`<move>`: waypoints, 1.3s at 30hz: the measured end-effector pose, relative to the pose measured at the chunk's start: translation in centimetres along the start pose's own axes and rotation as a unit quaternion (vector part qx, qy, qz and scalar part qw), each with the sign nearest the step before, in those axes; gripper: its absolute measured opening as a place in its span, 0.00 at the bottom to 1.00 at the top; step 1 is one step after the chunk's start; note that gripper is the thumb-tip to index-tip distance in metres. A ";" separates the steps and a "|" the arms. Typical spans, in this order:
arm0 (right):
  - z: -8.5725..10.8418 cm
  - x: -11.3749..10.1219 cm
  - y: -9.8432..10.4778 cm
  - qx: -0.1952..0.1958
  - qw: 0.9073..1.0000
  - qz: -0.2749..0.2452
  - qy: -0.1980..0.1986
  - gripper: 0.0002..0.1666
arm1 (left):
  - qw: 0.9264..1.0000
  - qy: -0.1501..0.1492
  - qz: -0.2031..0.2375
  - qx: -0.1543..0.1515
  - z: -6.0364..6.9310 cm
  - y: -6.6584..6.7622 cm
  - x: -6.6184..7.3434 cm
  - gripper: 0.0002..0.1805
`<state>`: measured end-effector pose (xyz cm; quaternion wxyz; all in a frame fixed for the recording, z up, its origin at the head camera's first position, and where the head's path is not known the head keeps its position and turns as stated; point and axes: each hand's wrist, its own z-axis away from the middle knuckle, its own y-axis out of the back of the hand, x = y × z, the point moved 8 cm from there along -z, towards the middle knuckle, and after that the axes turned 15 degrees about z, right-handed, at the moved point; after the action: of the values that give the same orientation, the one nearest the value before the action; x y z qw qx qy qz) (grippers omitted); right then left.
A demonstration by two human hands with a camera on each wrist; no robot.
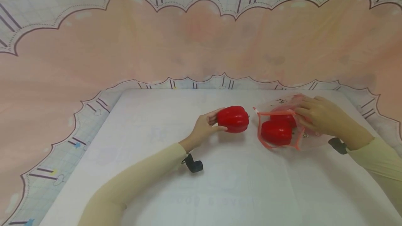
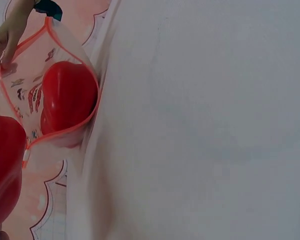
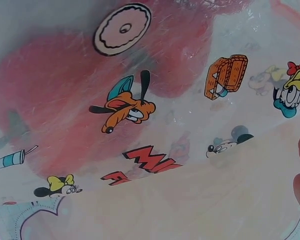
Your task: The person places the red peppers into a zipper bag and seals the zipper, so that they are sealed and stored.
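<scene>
My left hand [image 1: 201, 128] holds a red bell pepper [image 1: 233, 119] above the white table, thumb on the near side, left of the bag's mouth. A clear printed zip bag [image 1: 259, 128] with orange edging lies on its side, its mouth gaping toward that pepper. Inside it are two red bell peppers, the front one [image 1: 276, 133] partly covering the other [image 1: 284, 117]. My right hand [image 1: 326, 118] grips the upper edge of the bag; the left wrist view shows its fingers [image 2: 9, 47] pinching the rim. Cartoon prints on the bag [image 3: 190, 120] fill the right wrist view, peppers blurred behind.
The white tabletop [image 1: 150, 184] spreads in front and to the left of both hands. A peach and white patterned cloth [image 1: 188, 44] hangs behind and beside it. A small black device [image 1: 193, 165] is on each wrist.
</scene>
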<state>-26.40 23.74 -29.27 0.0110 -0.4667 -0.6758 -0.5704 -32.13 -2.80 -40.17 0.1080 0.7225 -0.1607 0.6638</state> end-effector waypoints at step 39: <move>-0.3 0.2 -0.2 -0.003 1.000 -0.017 -0.013 0.23 | 0.988 0.050 -0.070 -0.128 -1.5 -5.9 -2.9 0.36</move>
<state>-26.80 23.64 -29.18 -0.0090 -0.4623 -0.6818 -0.5668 -31.54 3.46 -42.58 0.2538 0.6780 -0.1873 0.6639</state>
